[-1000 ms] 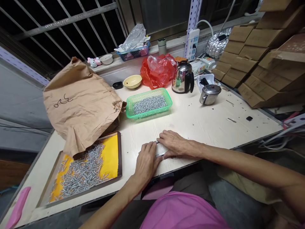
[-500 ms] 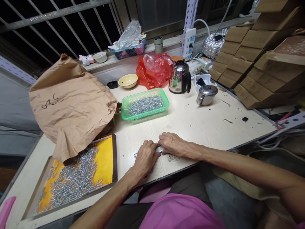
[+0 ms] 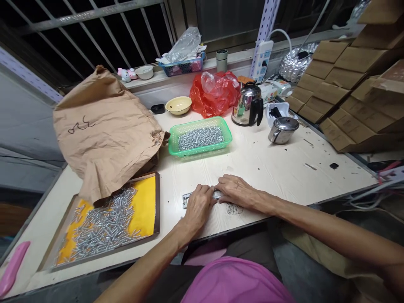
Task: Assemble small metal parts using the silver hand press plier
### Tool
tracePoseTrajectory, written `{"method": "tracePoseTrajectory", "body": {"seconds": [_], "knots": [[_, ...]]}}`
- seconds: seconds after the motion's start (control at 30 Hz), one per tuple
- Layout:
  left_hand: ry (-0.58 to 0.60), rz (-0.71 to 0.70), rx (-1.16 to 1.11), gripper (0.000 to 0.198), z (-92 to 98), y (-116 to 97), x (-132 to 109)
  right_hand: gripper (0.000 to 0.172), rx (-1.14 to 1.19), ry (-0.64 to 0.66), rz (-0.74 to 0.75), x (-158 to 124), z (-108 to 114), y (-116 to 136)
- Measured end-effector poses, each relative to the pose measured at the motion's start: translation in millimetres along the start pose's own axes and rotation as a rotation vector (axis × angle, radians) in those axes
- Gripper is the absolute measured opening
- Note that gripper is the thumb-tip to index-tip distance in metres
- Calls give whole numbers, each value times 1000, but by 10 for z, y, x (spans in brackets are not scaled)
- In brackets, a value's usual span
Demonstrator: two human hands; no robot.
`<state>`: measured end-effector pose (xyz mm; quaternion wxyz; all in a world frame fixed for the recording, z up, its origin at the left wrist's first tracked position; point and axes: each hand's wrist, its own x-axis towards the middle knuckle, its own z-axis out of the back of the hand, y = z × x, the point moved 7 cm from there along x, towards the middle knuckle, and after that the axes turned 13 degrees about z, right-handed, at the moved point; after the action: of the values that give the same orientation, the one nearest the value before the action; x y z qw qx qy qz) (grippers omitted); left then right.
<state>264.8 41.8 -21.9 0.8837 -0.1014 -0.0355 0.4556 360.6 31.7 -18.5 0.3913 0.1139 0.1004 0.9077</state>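
Wearing a bright pink cloth top [image 3: 236, 280], a person has both bare hands close together by the near edge of a pale wooden table [image 3: 268, 168]; the left hand [image 3: 199, 206] and right hand [image 3: 238, 191] hold a thin silver metal strip [image 3: 217, 194], fingers bent narrow over it; its left end pokes out past the left hand, and a bit shows between the hands; to the left, a flat dark-edged tray [image 3: 157, 202] has lots of small silver metal pins [image 3: 110, 223] in it; a big crumpled brown paper bag [image 3: 107, 134] hangs over its back; farther off sits a green plastic basket [image 3: 205, 150] with small silver metal bits [image 3: 202, 136] inside; a round lidded metal pot [image 3: 280, 134] is to its right; behind are a shiny metal kettle [image 3: 244, 107] and a red plastic bag [image 3: 210, 99].
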Motion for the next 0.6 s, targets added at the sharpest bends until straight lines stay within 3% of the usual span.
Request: {"method": "tracePoseTrajectory", "body": {"seconds": [0.17, 0.23, 0.37, 0.5, 0.6], "knots": [[-155, 16, -97, 29, -117, -132, -319, 56, 39, -19, -9, -163, 93, 10], [-156, 13, -129, 29, -162, -191, -400, 51, 54, 0, 9, -183, 79, 8], [-114, 43, -193, 22, -190, -237, -474, 22, 32, 0, -29, -98, 43, -110], [-85, 36, -175, 19, -203, -270, -529, 22, -70, 13, -114, 96, 66, -315], [-87, 18, -175, 25, -202, -282, -558, 18, -163, 66, -155, 262, 123, -326]]}}
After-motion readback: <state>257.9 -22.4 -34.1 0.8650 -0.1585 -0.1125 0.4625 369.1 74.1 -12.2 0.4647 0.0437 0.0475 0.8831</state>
